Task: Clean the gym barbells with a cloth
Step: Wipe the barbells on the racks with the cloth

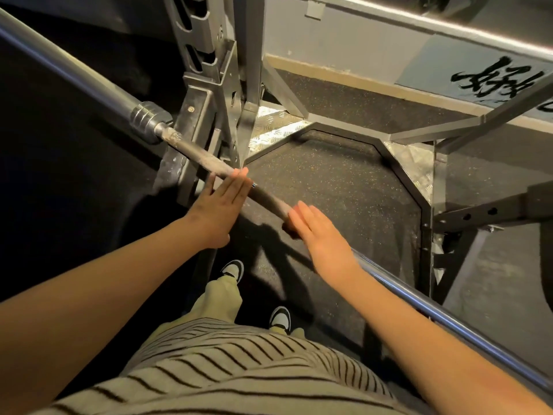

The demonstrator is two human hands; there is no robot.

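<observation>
My left hand [223, 205] and right hand [321, 235], fingers straight and grasping nothing, rest flat on the barbell [269, 200], its shaft bare between them.

A gym, seemingly: steel rack [206, 94], barbell [191, 151], speckled rubber floor [344, 187].
</observation>
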